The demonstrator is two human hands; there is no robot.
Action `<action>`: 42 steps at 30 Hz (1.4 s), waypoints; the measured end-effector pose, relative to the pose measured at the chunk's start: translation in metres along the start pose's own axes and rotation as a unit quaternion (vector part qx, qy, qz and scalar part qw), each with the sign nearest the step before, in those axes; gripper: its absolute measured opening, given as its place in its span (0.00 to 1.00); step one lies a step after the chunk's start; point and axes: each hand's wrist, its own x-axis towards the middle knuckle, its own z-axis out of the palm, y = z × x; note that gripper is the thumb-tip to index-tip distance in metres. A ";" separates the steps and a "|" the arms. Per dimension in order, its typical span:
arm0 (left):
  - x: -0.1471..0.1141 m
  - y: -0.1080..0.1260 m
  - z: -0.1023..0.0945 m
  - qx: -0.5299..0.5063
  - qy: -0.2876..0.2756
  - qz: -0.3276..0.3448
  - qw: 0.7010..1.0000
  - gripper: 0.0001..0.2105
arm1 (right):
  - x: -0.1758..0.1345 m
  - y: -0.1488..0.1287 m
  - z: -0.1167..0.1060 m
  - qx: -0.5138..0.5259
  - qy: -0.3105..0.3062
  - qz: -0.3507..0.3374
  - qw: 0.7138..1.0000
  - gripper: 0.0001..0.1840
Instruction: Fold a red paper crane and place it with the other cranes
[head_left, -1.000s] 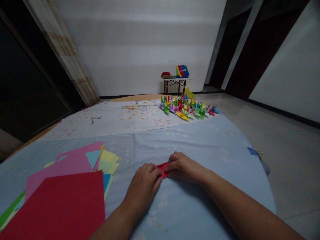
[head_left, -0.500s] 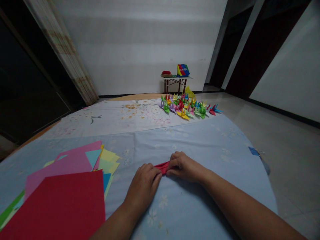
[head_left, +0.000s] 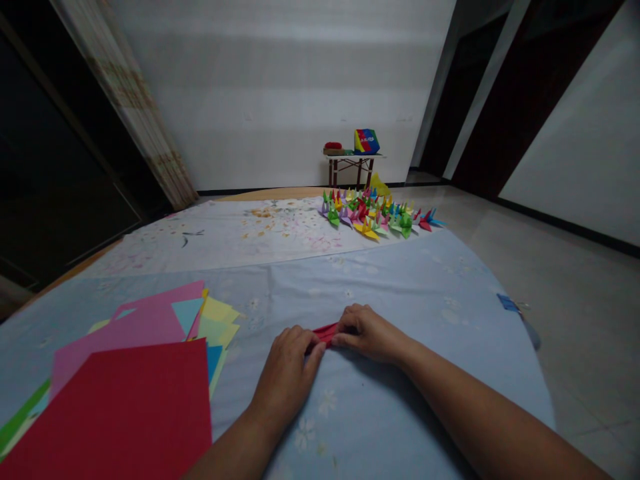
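A small piece of folded red paper (head_left: pixel 326 333) lies low over the blue tablecloth, between my two hands. My left hand (head_left: pixel 289 361) pinches its left end, thumb in front and fingers curled behind. At the other end, my right hand (head_left: pixel 363 331) grips the paper between thumb and bent fingers. Only the middle strip shows, with a crease along it; both ends are hidden by my fingers. To the left of my hands is a stack of coloured paper sheets (head_left: pixel 145 400), a large red one on top.
Many folded paper cranes (head_left: pixel 367 228) in mixed colours stand at the table's far right. Pale blue and white cloths (head_left: pixel 240 230) cover the round table. Beyond it, a small folding table (head_left: pixel 354 157) by the wall carries a multicoloured box (head_left: pixel 367 141).
My hands stay at the folded red paper with almost no movement. The left fingers have shifted very slightly, and the thumb sits a little differently on the paper.
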 end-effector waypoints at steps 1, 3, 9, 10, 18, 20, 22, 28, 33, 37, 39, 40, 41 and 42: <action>0.000 0.000 0.000 0.004 0.001 -0.001 1.000 0.10 | 0.000 0.000 0.000 -0.001 0.001 0.001 1.000 0.13; 0.001 0.000 0.001 0.014 0.000 -0.005 1.000 0.10 | 0.000 0.000 0.000 -0.010 0.003 0.002 1.000 0.13; 0.004 0.002 0.002 0.044 0.000 -0.030 0.999 0.09 | 0.002 -0.003 0.002 -0.028 0.009 0.021 0.999 0.11; 0.004 0.003 0.003 0.047 0.002 -0.034 0.998 0.08 | 0.002 -0.003 0.002 -0.030 0.008 0.027 0.999 0.10; 0.005 0.004 0.003 0.056 0.000 -0.056 0.997 0.08 | 0.004 -0.005 0.005 -0.030 0.016 0.055 0.998 0.07; 0.005 0.004 0.003 0.058 0.000 -0.059 0.997 0.08 | 0.003 -0.005 0.005 -0.033 0.018 0.056 0.998 0.07; 0.005 0.004 0.003 0.062 0.000 -0.060 0.996 0.08 | 0.003 -0.006 0.004 -0.036 0.023 0.056 0.997 0.08; 0.005 0.005 0.004 0.079 -0.005 -0.059 0.995 0.08 | 0.005 -0.007 0.005 -0.043 0.019 0.059 0.997 0.08; 0.006 0.004 0.005 0.094 -0.006 -0.062 0.994 0.08 | 0.005 -0.008 0.007 -0.051 0.023 0.060 0.997 0.08; 0.006 0.004 0.005 0.088 0.004 -0.075 0.993 0.05 | 0.004 -0.009 0.011 -0.054 0.036 0.063 0.996 0.09; 0.005 0.004 0.004 0.091 0.005 -0.077 0.993 0.05 | 0.003 -0.009 0.012 -0.052 0.039 0.065 0.996 0.10; 0.005 0.004 0.004 0.094 0.005 -0.078 0.992 0.05 | 0.003 -0.009 0.013 -0.052 0.038 0.067 0.996 0.10; 0.004 0.004 0.004 0.097 0.005 -0.079 0.992 0.05 | 0.002 -0.010 0.013 -0.053 0.037 0.069 0.995 0.10; 0.003 0.004 0.004 0.099 0.007 -0.079 0.992 0.06 | 0.002 -0.010 0.013 -0.055 0.036 0.071 0.995 0.10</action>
